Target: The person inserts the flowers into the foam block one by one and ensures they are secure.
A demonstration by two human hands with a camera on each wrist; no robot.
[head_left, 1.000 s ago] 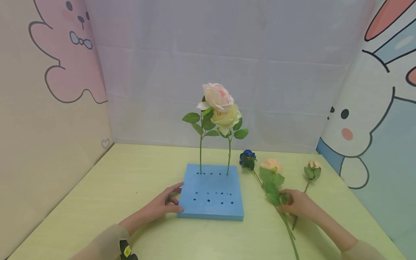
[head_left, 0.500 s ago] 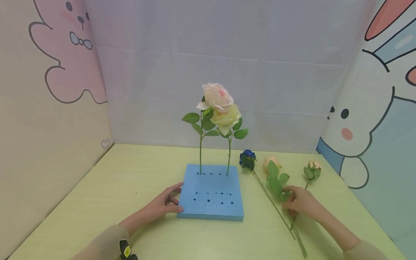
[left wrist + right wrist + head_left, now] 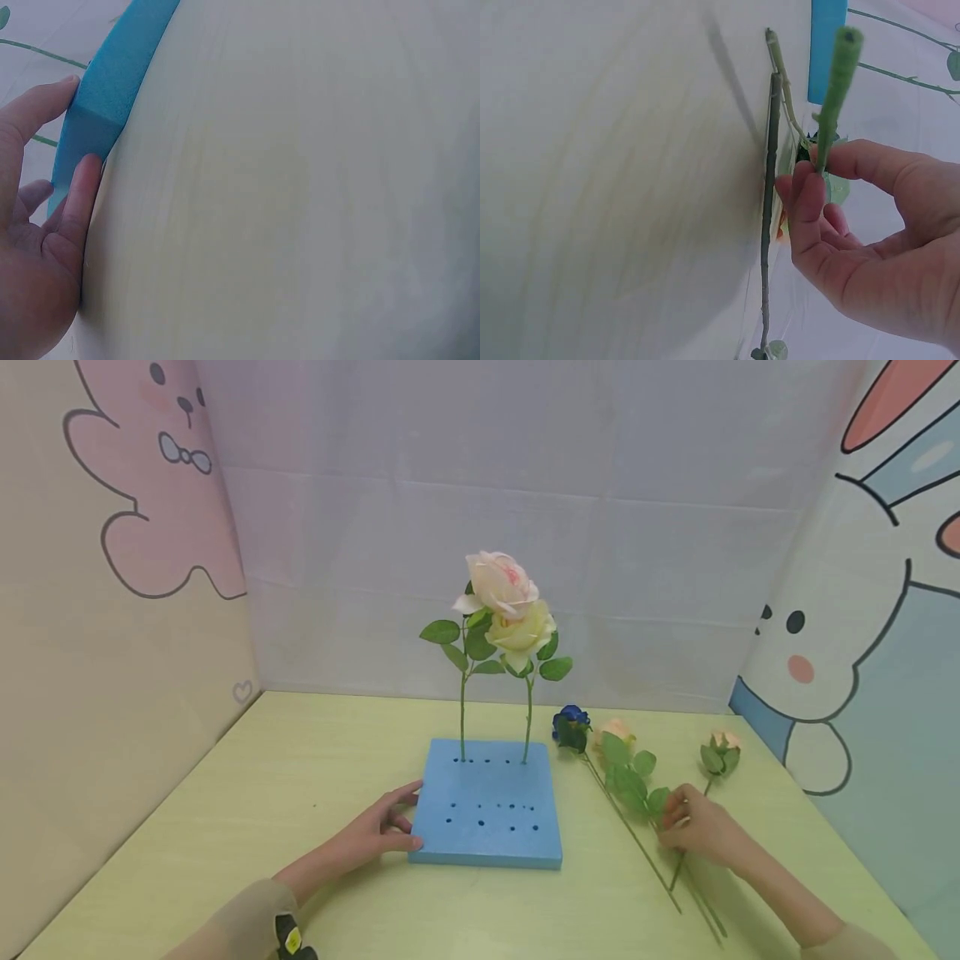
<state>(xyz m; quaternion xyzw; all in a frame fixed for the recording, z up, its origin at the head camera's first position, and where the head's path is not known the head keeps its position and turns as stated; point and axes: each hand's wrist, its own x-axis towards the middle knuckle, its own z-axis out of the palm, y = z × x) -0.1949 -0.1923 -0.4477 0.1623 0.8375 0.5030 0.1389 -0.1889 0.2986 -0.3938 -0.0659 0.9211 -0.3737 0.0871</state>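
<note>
In the upper left of the head view, a pink cartoon bear (image 3: 168,510) decorates the pale side wall. At the lower left, a beige sleeve (image 3: 236,918) bears a dark patch with a yellow mark. From it the left hand (image 3: 367,831) reaches in, its fingers spread and loosely extended, thumb at the front corner and other fingers touching the left side of a blue board (image 3: 487,785); it presses against this edge without curling round it.

The board lies flat on the pale yellow table (image 3: 262,793), just below the middle of the frame, with small holes in rows. Near its far edge stand two flowers, a pink rose (image 3: 501,583) to the left and a yellow rose (image 3: 521,633), their heads overlapping at the centre.

Right of the board, a blue rose (image 3: 572,728) lies on the table, its stem slanting toward the lower right. Next comes a leafy peach rose (image 3: 628,781), right of centre; the right hand (image 3: 701,827) pinches its stem between thumb and fingers. Beyond, a smaller rose (image 3: 722,755) lies with its stem passing behind that hand. A white cartoon rabbit (image 3: 821,643) fills the right side.
</note>
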